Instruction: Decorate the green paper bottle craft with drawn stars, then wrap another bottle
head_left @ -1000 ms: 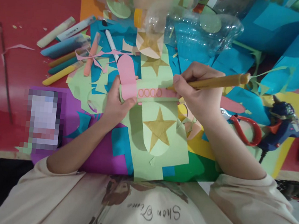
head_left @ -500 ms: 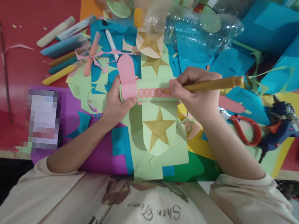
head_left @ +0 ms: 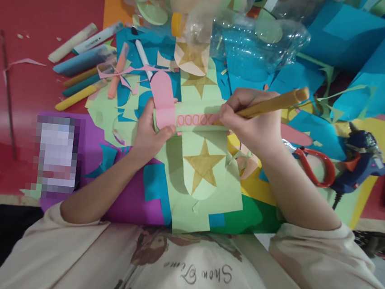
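Note:
My left hand (head_left: 155, 129) is closed on the left end of a folded paper cutout, thumb on top, where a pink rounded flap (head_left: 163, 97) sticks up. Along the cutout's middle runs a pink strip (head_left: 195, 119) with a row of orange-outlined ovals. In my right hand (head_left: 249, 116) is a brown marker (head_left: 274, 102), its tip down at the strip's right end. Below the strip, a pale green rounded flap (head_left: 189, 180) bears a golden star (head_left: 204, 166). Another star (head_left: 198, 85) shows on the green paper above.
Several markers (head_left: 85, 59) lie at the left, above a blurred phone (head_left: 57, 154). Clear plastic bottles (head_left: 257, 32) lie at the back. Red-handled scissors (head_left: 316, 165) and a blue glue gun (head_left: 360, 165) are at the right, among paper scraps.
The marker tip has moved slightly right along the pink strip, and one more oval outline shows there. The marker's back end has tilted up a little. My left hand keeps its place.

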`<state>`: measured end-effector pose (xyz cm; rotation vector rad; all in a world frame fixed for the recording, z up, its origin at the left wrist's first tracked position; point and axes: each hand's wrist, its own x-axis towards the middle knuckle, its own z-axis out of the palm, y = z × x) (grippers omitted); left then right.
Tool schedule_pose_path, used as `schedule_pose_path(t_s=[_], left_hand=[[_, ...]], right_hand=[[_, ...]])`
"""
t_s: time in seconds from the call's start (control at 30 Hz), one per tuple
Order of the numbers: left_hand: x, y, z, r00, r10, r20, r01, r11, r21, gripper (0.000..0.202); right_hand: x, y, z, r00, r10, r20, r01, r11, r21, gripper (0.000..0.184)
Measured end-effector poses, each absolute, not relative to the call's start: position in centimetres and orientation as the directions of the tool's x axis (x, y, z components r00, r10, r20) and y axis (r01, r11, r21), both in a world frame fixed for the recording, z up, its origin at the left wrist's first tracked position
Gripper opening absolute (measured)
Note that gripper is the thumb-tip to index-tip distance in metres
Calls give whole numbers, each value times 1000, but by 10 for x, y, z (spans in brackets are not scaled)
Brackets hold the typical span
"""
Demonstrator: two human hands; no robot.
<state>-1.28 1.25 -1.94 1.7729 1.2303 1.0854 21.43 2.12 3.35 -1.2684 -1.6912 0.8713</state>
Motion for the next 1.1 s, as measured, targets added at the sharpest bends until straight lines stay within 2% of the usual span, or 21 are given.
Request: schedule_pose_path(t_s=[0.17, 0.53, 0.7, 0.9, 1.1], left_hand=[[-14, 12, -20, 168, 959, 230, 366, -278, 888, 39], [-12, 13, -19, 171, 958, 229, 322, -274, 906, 40], [-9, 12, -16, 161, 965, 208, 281, -247, 927, 44], [-9, 14, -16, 139, 972, 191, 272, -223, 936, 46], [-10, 14, -19, 143, 974, 177, 278, -211, 937, 48]], right_hand=[[214, 22, 31, -91, 969, 231, 406, 248, -879, 33], [209, 22, 32, -18, 961, 276, 406, 259, -877, 38], [209, 24, 29, 1, 965, 261, 305, 249, -919, 40], [206, 20, 41, 178, 975, 135, 59, 126, -990, 41], [213, 9, 37, 148, 960, 240, 159, 216, -963, 47]])
